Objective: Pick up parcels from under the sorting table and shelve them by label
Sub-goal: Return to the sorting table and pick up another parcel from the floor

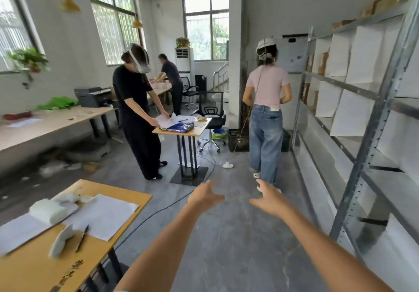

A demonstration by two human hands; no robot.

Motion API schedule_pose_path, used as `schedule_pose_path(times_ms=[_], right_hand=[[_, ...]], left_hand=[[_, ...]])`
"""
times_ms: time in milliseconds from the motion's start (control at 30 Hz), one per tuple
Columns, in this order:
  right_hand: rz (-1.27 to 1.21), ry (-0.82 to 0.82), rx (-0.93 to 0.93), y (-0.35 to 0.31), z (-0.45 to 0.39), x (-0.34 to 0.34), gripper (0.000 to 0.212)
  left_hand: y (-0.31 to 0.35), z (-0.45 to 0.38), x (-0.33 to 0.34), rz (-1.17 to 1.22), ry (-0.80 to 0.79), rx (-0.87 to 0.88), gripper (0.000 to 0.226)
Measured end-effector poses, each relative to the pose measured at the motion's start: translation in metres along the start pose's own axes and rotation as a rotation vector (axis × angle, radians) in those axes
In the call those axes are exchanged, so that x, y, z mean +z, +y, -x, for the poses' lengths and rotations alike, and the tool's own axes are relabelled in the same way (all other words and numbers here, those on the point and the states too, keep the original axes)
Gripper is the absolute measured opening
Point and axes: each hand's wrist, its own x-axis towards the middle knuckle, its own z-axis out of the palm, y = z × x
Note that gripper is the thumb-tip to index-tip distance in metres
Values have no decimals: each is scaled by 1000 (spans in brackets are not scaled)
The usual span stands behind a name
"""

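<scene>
My left hand (205,195) and my right hand (268,198) reach forward over the grey floor, both empty with fingers spread. A wooden sorting table (29,266) stands at my lower left with white paper sheets (99,214), a pen (82,238) and white wrapped items (48,210) on top. The space under it is hidden. A grey metal shelving rack (362,146) runs along the right wall, holding white parcels (351,115) and brown cardboard boxes (322,62).
A person in black (136,110) stands at a small table (181,130) straight ahead. A person in a pink top (267,119) stands in the aisle beside the rack. A black cable (158,210) crosses the floor. A long desk (45,124) lines the left wall.
</scene>
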Motion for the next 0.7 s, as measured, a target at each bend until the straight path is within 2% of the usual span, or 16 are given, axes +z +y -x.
schedule_pose_path(times_ms=[267,533,700], right_hand=[[56,-127,-158,-59,-148,27,82],[108,-261,-234,-127,-319,72,78],[126,-262,-306,-187,-419,85,74]], left_hand=[[-55,-112,-47,63,76,-148,75],[-122,-263,-88,119,59,-208,76],[-160,-347,-134,96,112,-235,63]])
